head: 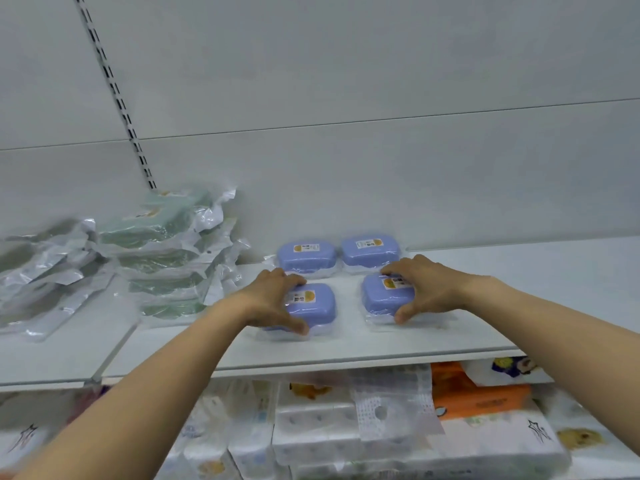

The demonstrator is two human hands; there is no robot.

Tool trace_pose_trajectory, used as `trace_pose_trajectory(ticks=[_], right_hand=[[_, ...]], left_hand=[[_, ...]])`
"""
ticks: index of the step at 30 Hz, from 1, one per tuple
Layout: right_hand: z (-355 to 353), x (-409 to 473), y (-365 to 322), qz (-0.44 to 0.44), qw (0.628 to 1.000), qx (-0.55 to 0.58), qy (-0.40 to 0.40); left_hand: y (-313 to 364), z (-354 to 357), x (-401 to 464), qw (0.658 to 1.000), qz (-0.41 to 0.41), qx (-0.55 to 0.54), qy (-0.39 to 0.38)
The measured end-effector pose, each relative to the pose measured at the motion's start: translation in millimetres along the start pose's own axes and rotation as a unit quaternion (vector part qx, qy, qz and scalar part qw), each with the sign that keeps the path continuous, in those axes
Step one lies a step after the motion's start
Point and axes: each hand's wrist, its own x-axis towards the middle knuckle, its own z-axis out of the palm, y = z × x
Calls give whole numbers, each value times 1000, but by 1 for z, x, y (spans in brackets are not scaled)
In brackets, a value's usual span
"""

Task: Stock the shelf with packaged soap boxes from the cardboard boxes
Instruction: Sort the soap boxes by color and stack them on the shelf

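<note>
L hand (273, 299) gripped front-left soap box (311, 306), R hand (426, 287) gripped front-right soap box (384, 296), both near shelf (346, 351) front edge. Two more boxes (306, 254) sat at back. Approx 4 placed; much shelf left to fill, I judged. No cardboard boxes in view.

No text can be read anywhere. Each blue soap box (370, 250) near the frame's centre carries a small white label with an orange mark (its print too blurred to make out), and the tissue packs (485, 403) at lower right show only blurred print.
</note>
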Motion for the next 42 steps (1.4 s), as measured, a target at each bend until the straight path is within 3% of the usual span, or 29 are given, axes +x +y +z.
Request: trace_pose_trajectory(ticks=[5, 10, 18, 21, 24, 27, 31, 34, 37, 42], right_hand=[[5, 26, -1, -35, 998, 12, 57], [11, 35, -4, -39, 995, 14, 86], [10, 33, -13, -7, 997, -47, 65], [9, 25, -20, 4, 996, -61, 61], [10, -4, -27, -12, 991, -49, 124], [19, -50, -28, -63, 967, -35, 244], [39, -115, -18, -95, 949, -28, 300], [60, -162, 1, -88, 953, -11, 290], [98, -204, 31, -72, 965, 24, 249], [180, -250, 78, -10, 996, 32, 82]], left_hand=[[-14, 15, 32, 990, -8, -105, 91], [-18, 20, 45, 984, -6, -133, 117], [-13, 18, 42, 990, -24, -89, 109], [-1, 17, 30, 987, -23, -36, 154], [24, 22, 1, 968, 2, -28, 250], [56, 37, -37, 943, 43, -23, 330], [104, 68, -83, 928, 54, -51, 365], [141, 103, -110, 930, 71, -91, 348], [173, 158, -131, 946, 67, -155, 277], [207, 254, -155, 958, 17, -245, 150]])
